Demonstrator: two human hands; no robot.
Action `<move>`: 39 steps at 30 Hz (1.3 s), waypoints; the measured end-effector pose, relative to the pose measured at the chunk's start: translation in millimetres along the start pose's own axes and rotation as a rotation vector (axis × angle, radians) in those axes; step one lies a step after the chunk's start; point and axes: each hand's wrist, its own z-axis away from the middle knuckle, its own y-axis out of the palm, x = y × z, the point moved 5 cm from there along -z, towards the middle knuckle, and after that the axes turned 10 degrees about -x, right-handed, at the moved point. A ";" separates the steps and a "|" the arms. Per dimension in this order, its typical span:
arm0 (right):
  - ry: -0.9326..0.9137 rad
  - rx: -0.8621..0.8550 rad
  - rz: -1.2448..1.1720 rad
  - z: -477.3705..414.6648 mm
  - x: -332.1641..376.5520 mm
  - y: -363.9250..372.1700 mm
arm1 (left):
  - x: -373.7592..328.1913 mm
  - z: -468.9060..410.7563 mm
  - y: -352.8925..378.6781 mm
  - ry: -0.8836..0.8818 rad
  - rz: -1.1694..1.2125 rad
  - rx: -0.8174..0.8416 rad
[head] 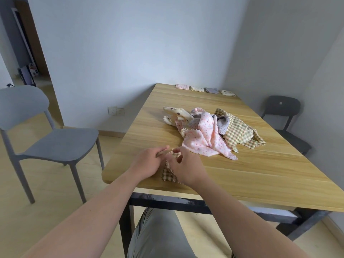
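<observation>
Tabletop: checked cloth, long axis near-to-far, in left hand, right hand

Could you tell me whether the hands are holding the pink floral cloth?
No, the left hand and right hand hold a checked cloth, while the pink floral cloth lies unheld beyond them.

Out in the middle of your light wooden tabletop sits a loose heap: a pink floral cloth on top, a green-and-cream checked cloth spreading right, a cream spotted cloth poking out left, and a grey cloth tucked between. Along the far edge you have four folded squares in a row: pink, cream, grey and off-white. A pale grey plastic chair stands to your left, a dark grey chair to your right, and white wall sockets sit low down.
</observation>
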 end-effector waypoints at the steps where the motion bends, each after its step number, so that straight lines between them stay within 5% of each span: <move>1: -0.001 -0.070 0.019 -1.2 -1.8 -6.7 | -0.5 0.0 1.0 0.019 -0.023 0.007; 5: -0.153 -0.236 0.372 -3.9 -18.3 -25.7 | -13.1 4.5 6.6 0.187 -0.266 0.110; 12: -0.058 0.162 0.469 -2.4 -61.0 -8.1 | -25.3 13.1 5.0 0.384 -0.501 0.259; 20: -0.066 0.261 0.480 1.0 -65.6 -7.1 | -57.5 4.6 10.8 0.386 -0.575 0.224; 25: -0.087 0.335 0.567 4.1 -64.7 -10.5 | -38.0 11.1 38.9 0.326 -0.746 0.492; 30: -0.086 0.354 0.558 7.9 -68.4 -14.8 | -30.3 12.0 35.9 0.251 -0.657 0.555; 39: 0.080 0.097 0.493 1.9 -69.1 -25.1 | -43.5 -8.9 25.3 0.163 -0.437 0.218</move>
